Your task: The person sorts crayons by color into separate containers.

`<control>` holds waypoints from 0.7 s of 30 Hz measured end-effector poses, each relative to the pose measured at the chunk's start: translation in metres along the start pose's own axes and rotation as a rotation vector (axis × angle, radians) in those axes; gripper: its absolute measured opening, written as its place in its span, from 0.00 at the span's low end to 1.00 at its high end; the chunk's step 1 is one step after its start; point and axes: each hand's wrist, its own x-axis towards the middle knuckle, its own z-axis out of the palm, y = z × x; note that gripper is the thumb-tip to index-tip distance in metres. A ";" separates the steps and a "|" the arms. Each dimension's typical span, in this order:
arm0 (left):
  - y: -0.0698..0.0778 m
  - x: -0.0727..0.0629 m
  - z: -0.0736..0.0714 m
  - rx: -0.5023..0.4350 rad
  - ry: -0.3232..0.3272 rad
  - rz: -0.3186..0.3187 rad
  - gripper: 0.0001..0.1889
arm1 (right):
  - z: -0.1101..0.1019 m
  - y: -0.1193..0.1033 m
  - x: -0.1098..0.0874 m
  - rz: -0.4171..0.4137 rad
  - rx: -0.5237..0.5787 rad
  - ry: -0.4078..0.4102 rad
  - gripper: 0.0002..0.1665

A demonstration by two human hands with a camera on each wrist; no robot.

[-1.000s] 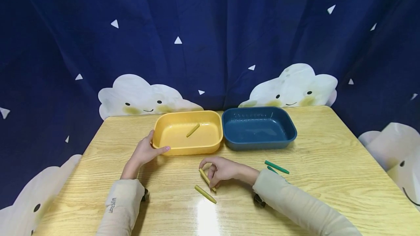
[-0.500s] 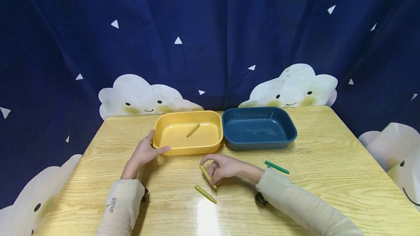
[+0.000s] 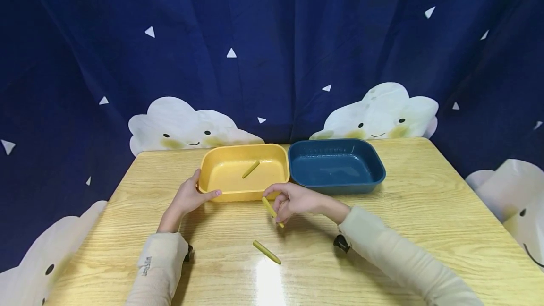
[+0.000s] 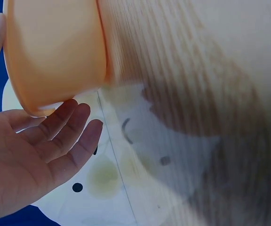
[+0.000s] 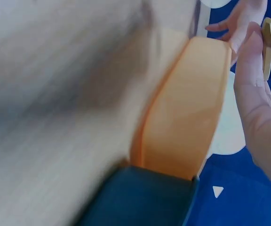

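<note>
My right hand (image 3: pixel 297 200) pinches a yellow crayon (image 3: pixel 272 211) between thumb and fingers, just in front of the yellow bin (image 3: pixel 244 196). That crayon (image 5: pixel 267 49) also shows between the fingertips in the right wrist view. My left hand (image 3: pixel 190 196) rests at the bin's front left corner, thumb along the front wall and fingers at the left end. In the left wrist view its fingers (image 4: pixel 62 129) are loosely extended against the bin's end. Inside the bin lies another yellow crayon (image 3: pixel 250 169). A further yellow crayon (image 3: pixel 267 252) lies on the table nearer to me.
A dark blue bin (image 3: pixel 335 188) stands right beside the yellow one and holds nothing. Both are near the back of the wooden table (image 3: pixel 429 211). Behind the table hangs a blue curtain (image 3: pixel 272 60) with clouds and triangles. My right sleeve (image 3: pixel 395 249) crosses the table's right side.
My right hand has lifted the yellow crayon and moved it toward the yellow bin. The green crayons are now hidden behind my right sleeve. The left hand has stayed in place.
</note>
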 end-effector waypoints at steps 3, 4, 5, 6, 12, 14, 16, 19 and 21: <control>-0.001 0.000 0.001 -0.010 0.001 -0.001 0.56 | -0.005 -0.007 -0.001 0.003 -0.026 0.014 0.36; -0.001 0.000 0.001 -0.013 0.001 -0.001 0.56 | -0.006 -0.009 -0.001 0.003 -0.030 0.017 0.36; -0.001 0.000 0.001 -0.015 0.001 -0.001 0.56 | -0.008 -0.011 0.000 0.004 -0.032 0.021 0.35; -0.001 0.000 0.001 -0.015 0.001 -0.001 0.56 | -0.010 -0.013 0.000 0.003 -0.028 0.026 0.35; 0.000 0.000 0.001 -0.015 -0.001 -0.003 0.56 | -0.024 -0.026 0.002 -0.017 0.025 0.068 0.37; 0.000 0.000 0.001 -0.016 -0.001 -0.003 0.56 | -0.028 -0.030 0.003 -0.018 0.037 0.079 0.37; -0.001 0.000 0.001 -0.019 -0.002 -0.004 0.56 | -0.032 -0.035 0.004 -0.014 0.043 0.081 0.37; -0.001 0.000 0.000 -0.016 -0.003 0.000 0.56 | -0.037 -0.040 0.007 -0.009 0.041 0.076 0.37; -0.001 0.001 0.000 -0.014 -0.005 0.003 0.56 | -0.040 -0.041 0.010 -0.003 0.045 0.073 0.37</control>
